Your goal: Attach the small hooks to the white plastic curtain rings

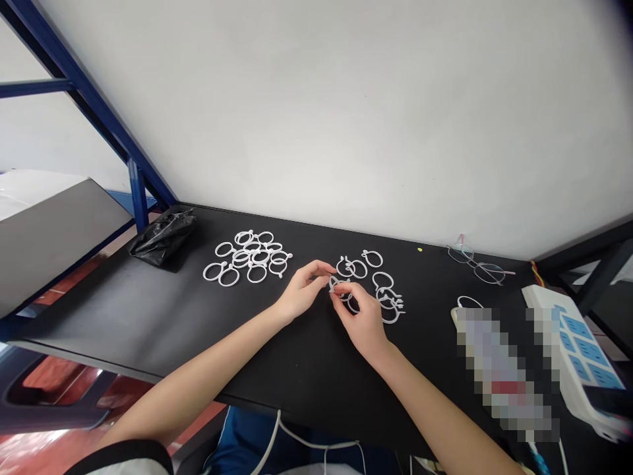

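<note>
L hand (309, 288) & R hand (364, 321) meet over the black tabletop (257, 349), working at one white plastic ring (331, 285) btwn them. R thumb + index pinch the ring; L thumb + index are slightly apart w/ tips right at it, can't tell if they grip. Loose rings w/ small tabs (387, 300) lie spread just beside/behind R hand, some overlapping. Bigger ring pile (260, 257), also white, sits L of L hand, apart from the loose ones. Black plastic bag (165, 237) at tabletop's far L corner. Wire-frame eyeglasses (487, 270) near the wall (346, 132), R side; white power strip (576, 343) w/ blue socket panels at R end, pixelated item (499, 376) next to it.
</note>
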Demonstrator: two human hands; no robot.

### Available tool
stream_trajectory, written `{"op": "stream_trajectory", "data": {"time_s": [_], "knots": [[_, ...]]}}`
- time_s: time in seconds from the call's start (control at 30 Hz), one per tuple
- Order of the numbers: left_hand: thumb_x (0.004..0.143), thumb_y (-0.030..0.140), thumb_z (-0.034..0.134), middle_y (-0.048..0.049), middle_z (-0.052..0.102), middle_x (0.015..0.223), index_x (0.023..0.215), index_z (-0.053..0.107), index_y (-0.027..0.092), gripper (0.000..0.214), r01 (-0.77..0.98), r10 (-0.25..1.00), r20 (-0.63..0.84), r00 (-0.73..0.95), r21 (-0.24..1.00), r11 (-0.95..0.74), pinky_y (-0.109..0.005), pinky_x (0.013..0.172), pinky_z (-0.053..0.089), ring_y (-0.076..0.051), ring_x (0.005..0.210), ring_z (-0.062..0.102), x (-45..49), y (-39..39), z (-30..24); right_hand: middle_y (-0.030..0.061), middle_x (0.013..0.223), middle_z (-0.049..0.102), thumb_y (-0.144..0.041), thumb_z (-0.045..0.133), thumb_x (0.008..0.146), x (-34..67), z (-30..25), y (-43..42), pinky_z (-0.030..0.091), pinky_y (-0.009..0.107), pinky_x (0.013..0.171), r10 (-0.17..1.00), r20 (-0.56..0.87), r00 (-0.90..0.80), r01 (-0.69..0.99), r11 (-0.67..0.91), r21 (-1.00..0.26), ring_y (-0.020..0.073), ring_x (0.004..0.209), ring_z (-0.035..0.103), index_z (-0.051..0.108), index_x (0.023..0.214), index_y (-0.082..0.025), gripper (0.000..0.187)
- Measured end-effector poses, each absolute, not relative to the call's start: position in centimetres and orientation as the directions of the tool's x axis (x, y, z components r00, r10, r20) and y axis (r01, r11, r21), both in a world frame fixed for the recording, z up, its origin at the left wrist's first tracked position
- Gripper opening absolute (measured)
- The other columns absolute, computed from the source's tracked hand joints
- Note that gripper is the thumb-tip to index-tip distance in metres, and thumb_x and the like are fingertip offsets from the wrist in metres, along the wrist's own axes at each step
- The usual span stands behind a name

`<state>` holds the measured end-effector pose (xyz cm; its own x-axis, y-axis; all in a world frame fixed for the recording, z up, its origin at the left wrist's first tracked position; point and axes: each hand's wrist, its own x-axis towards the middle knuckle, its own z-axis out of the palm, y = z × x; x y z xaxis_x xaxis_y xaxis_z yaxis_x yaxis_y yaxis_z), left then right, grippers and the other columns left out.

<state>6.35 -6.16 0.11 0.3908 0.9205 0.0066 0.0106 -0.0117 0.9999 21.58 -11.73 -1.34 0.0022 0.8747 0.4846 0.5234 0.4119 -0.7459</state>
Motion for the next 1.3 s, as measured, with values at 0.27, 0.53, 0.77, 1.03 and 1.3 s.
{"op": "stream_trajectory", "data": {"time_s": [0.27, 0.53, 0.77, 1.03, 1.3], "knots": [[0.075, 0.008, 0.047, -0.0088, 0.064, 0.11, 0.103, 0.064, 0.015, 0.033, 0.043, 0.874, 0.036, 0.484, 0.997, -0.066, -0.034, 0.086, 0.05, -0.022, 0.102, 0.062, 6.26, -6.07, -0.26, 0.0029, 0.089, 0.071, -0.017, 0.059, 0.088, 21.43, -1.04, -11.83, 0.057, 0.033, 0.077, 0.893, 0.451, 0.012, 0.449, 0.398, -0.8, 0.018, 0.081, 0.069, 0.064, 0.092, -0.022, 0.008], [0.076, 0.008, 0.045, -0.0075, 0.066, 0.104, 0.099, 0.064, 0.015, 0.03, 0.02, 0.847, 0.054, 0.529, 0.997, -0.076, -0.034, 0.09, 0.049, -0.021, 0.105, 0.061, 6.3, -5.99, -0.25, 0.0043, 0.092, 0.071, -0.02, 0.06, 0.087, 21.42, -1.06, -11.8, 0.059, 0.037, 0.082, 0.929, 0.37, 0.019, 0.382, 0.336, -0.861, 0.0196, 0.085, 0.07, 0.064, 0.093, -0.022, 0.008], [0.077, 0.009, 0.045, -0.0055, 0.066, 0.099, 0.096, 0.063, 0.016, 0.027, 0.02, 0.845, 0.064, 0.53, 0.996, -0.088, -0.031, 0.087, 0.049, -0.019, 0.099, 0.062, 6.23, -5.86, -0.38, 0.0045, 0.094, 0.072, -0.017, 0.058, 0.086, 21.4, -0.89, -11.81, 0.06, 0.038, 0.082, 0.92, 0.392, -0.002, 0.407, 0.358, -0.84, 0.02, 0.085, 0.07, 0.065, 0.097, -0.022, 0.014], [0.078, 0.011, 0.048, -0.005, 0.067, 0.091, 0.096, 0.061, 0.015, 0.022, -0.031, 0.836, 0.047, 0.546, 0.999, -0.035, -0.033, 0.085, 0.05, -0.018, 0.088, 0.064, 6.08, -5.39, -0.6, 0.0045, 0.097, 0.074, -0.011, 0.055, 0.085, 21.26, -0.96, -11.93, 0.06, 0.036, 0.081, 0.904, 0.428, -0.016, 0.41, 0.396, -0.822, 0.0191, 0.086, 0.072, 0.064, 0.105, -0.023, 0.025], [0.069, 0.0, 0.049, -0.0075, 0.061, 0.12, 0.117, 0.059, 0.02, 0.053, -0.014, 0.709, 0.102, 0.698, 0.992, -0.129, -0.04, 0.1, 0.046, -0.022, 0.115, 0.058, 5.63, -5.71, -0.14, 0.0039, 0.092, 0.073, -0.01, 0.055, 0.086, 21.37, -1.02, -11.91, 0.06, 0.036, 0.08, 0.863, 0.506, -0.003, 0.416, 0.461, -0.784, 0.0195, 0.088, 0.071, 0.064, 0.097, -0.023, 0.019]]}}
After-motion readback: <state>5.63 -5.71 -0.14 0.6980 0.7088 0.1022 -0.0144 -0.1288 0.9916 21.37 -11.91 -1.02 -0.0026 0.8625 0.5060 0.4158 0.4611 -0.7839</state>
